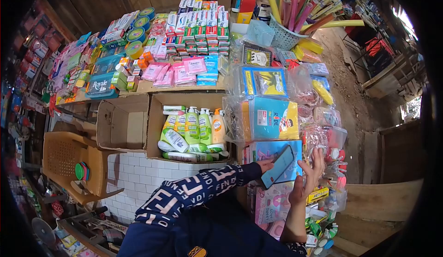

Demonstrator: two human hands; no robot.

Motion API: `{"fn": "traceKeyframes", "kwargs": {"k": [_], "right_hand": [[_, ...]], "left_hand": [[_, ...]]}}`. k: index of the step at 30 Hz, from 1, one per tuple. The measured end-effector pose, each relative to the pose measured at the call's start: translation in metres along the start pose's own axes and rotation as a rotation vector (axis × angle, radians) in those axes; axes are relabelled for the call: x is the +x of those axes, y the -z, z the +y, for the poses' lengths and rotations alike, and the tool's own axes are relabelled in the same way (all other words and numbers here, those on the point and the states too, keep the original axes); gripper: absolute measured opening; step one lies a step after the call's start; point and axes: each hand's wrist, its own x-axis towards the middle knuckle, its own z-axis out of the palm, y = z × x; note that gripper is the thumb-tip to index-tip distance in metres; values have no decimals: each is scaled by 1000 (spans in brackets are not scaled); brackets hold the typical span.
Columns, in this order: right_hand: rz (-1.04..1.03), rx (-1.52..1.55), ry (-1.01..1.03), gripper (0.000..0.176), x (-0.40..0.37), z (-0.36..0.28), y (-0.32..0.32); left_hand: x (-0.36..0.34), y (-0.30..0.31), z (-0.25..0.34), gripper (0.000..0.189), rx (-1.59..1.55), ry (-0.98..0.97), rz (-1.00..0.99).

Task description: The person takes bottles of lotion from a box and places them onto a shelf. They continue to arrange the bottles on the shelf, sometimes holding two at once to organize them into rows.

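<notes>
My left hand (265,165), its arm in a dark blue lettered sleeve, is closed round the lower left side of a mobile phone (279,165). The phone is tilted, its lit screen facing up; I cannot read it. Just right of it, my right hand (308,176) is raised with spread fingers and holds nothing. Beneath the phone lies a blue-covered book (258,148) on a stack. Further back, a blue and yellow book (274,118) rests in clear plastic. Small packaged goods (318,194) crowd the side by my right hand.
An open carton (154,132) of lotion bottles (192,125) stands left of the books, beside another carton (122,123) and a brown plastic chair (74,164). Toothpaste boxes (200,28) are stacked behind. A basket (281,35) of wrapping rolls stands at the back right.
</notes>
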Motion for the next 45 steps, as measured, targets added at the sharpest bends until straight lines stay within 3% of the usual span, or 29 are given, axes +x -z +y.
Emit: {"fn": "traceKeyframes", "kwargs": {"k": [3,5,8,11,13,15,17,19,23,27,31,36,39,42,45], "right_hand": [[-62,-55,65,29,18,4,-5],[-105,-48,109,35,27,-2,-19],[-171,15,185,29,56,-13,-34],[-302,207,279,29,101,-33,-71],[-457,379,297,27,128,-51,-108],[-627,489,277,23,135,-58,-171],[-797,612,216,22,118,-60,-250],[-1125,623,88,30,83,-56,-331],[-1222,399,-12,57,-18,-52,-451],[-1141,79,5,79,-68,-66,-476],[-1113,174,7,88,-79,-57,-490],[-1317,114,-112,111,-70,-48,-505],[-1363,125,-185,106,-62,-49,-508],[-1275,321,-313,90,-61,-40,-510],[-1257,362,-8,70,-67,-18,-516]], "left_hand": [[11,-16,46,63,297,-108,44],[-16,-19,86,62,777,-45,127],[-51,-14,88,59,1175,-345,435],[-106,18,95,50,1189,-635,519],[-161,46,119,36,834,-316,140],[-219,59,124,19,600,-128,304],[-271,72,118,19,439,-177,601],[-309,77,111,23,25,-328,951],[-371,80,106,34,-148,-516,1453],[-405,66,81,32,-243,-577,1529],[-419,57,63,31,-342,-552,1604],[-417,58,48,29,-436,-523,1590],[-410,60,55,29,-451,-488,1560],[-405,66,56,30,-427,-439,1530],[-399,68,59,31,-409,-382,1513]]}}
